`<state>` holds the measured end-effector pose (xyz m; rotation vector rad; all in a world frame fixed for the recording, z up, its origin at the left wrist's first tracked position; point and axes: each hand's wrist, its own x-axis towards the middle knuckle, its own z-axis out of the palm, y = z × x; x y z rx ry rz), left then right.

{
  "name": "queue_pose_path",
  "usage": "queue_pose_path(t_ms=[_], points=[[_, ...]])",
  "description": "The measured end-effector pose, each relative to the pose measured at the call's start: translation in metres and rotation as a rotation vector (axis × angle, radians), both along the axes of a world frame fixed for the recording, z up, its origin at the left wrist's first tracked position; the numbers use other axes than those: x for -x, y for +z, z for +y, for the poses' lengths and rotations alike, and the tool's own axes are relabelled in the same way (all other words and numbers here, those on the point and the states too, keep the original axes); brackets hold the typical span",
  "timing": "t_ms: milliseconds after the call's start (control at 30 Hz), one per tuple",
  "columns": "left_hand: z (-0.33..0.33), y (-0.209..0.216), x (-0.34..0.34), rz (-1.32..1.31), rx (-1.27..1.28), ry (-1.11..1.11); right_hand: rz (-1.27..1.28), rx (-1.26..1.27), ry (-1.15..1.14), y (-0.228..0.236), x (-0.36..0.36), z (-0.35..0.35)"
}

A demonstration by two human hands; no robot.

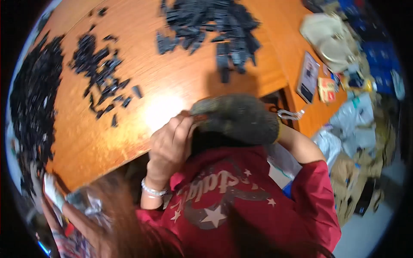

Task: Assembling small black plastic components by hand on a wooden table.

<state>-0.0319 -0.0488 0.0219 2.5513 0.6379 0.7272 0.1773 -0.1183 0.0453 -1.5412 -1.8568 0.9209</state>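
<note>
My left hand (170, 142) is bare, with a pale bracelet at the wrist. Its fingers are pinched together and meet the fingertips of my right hand (236, 118), which wears a dark grey work glove. Both hands are close to my body at the table's front edge. Whatever is between the fingertips is too small and hidden to make out. Beyond the hands, a heap of flat black pieces (211, 26) lies on the orange wooden table (172, 77). To the left is a looser scatter of small black pieces (101, 64).
A large black heap (36, 94) runs along the left edge, where another person's hands (51, 189) reach in. On the right are a phone (308, 77), a small red-and-yellow box (327, 90), scissors (290, 114), a cream bag (329, 38) and plastic bags (352, 120).
</note>
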Motion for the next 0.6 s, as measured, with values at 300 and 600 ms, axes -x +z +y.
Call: queue_pose_path(t_ms=[300, 600], points=[[0.046, -0.006, 0.018, -0.104, 0.077, 0.576, 0.025, 0.178, -0.256, -0.009, -0.008, 0.02], [0.069, -0.006, -0.012, 0.101, 0.032, 0.539, 0.041, 0.013, -0.285, -0.027, -0.008, 0.016]])
